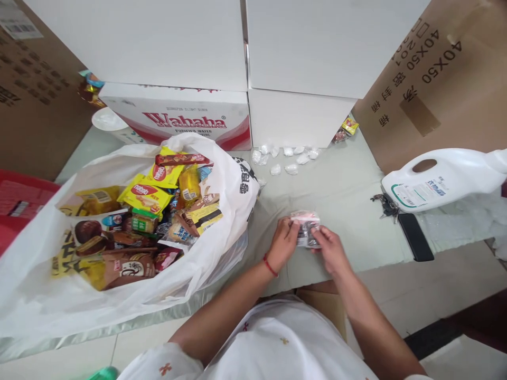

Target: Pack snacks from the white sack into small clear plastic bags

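Between both hands, low above the front of the cloth-covered table (336, 184), is a small clear packet (306, 226) with white and pink at its top and dark contents. My left hand (284, 240), with a red cord at its wrist, pinches the packet's left side. On its right side, the thumb and fingers of my right hand (331, 247) are closed. What is inside the packet is too small to make out. Left of my hands, a big white plastic bag (222, 248) lies open, full of wrapped snacks, among them yellow nabati packets (144, 196).
Several small white wrapped pieces (291, 169) lie near the white boxes (293, 116) at the back. To the right are a white detergent bottle (443, 177), keys (385, 205) and a black phone (415, 237). A Wahaba-lettered carton (178, 113) stands behind the bag.
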Tool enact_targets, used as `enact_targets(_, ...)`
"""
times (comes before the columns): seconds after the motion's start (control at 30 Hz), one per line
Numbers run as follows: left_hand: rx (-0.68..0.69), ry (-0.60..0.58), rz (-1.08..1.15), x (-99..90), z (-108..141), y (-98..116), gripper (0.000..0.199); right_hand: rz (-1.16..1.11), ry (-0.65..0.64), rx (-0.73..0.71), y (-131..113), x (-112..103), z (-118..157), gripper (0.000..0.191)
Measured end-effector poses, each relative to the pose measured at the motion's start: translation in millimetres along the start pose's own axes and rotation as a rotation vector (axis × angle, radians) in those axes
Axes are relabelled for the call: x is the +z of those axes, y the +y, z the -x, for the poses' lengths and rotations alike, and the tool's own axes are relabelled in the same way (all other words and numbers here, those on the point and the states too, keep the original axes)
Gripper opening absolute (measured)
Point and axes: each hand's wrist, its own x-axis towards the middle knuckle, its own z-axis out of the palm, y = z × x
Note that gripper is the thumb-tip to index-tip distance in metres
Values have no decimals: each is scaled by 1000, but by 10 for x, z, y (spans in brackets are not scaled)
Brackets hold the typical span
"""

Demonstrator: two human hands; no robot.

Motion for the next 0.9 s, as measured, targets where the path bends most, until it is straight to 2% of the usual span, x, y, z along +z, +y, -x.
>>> enact_targets(0.07,40,4,-1,-243,250,82,41,68,100,78,-228,-333,-319,37)
enact_targets(0.1,25,-49,13,-387,388,108,40,133,184,99,-410,-503,-533,34)
enact_targets(0.13,-16,-141,34,-535,525,118,34,205,288,105,-636,-659,-772,31)
enact_targets(0.17,-81,-245,58,-681,655,113,32,230,339,85,-900,-792,-1026,27)
enact_targets(0.2,-157,-320,67,-817,772,93,38,247,397,53,-1190,-894,-1282,25)
enact_targets(0.27,-275,-276,40,-1045,958,25,43,242,490,-26,-1781,-1002,-1749,24)
enact_targets(0.3,-314,-227,16,-1131,1027,-15,43,231,500,-64,-2043,-1009,-1939,31)
enact_targets(0.33,-339,-172,-8,-1198,1082,-52,43,228,513,-85,-2256,-990,-2090,44)
enact_targets(0.4,-359,-105,-37,-1276,1154,-109,42,242,527,-122,-2481,-885,-2264,52)
enact_targets(0.47,-362,-73,-36,-1290,1186,-137,41,280,502,-159,-2406,-706,-2289,41)
enact_targets(0.57,-355,-73,-28,-1246,1181,-145,39,367,366,-223,-1916,-332,-2182,22)
enact_targets(0.63,-345,-98,-31,-1217,1159,-148,38,465,210,-284,-1582,-38,-2109,16)
enact_targets(0.7,-339,-114,-33,-1213,1143,-158,38,670,26,-451,-1406,277,-2090,12)
enact_targets(0.77,-339,-105,-28,-1233,1150,-173,38,907,-75,-674,-1422,602,-2148,16)
enact_targets(0.8,-341,-96,-24,-1247,1164,-181,38,999,-77,-764,-1485,764,-2201,22)
enact_targets(0.83,-343,-86,-21,-1262,1183,-186,39,1059,-54,-815,-1567,924,-2266,29)
enact_targets(0.9,-349,-73,-19,-1283,1229,-190,39,1153,-4,-819,-1746,1219,-2403,42)
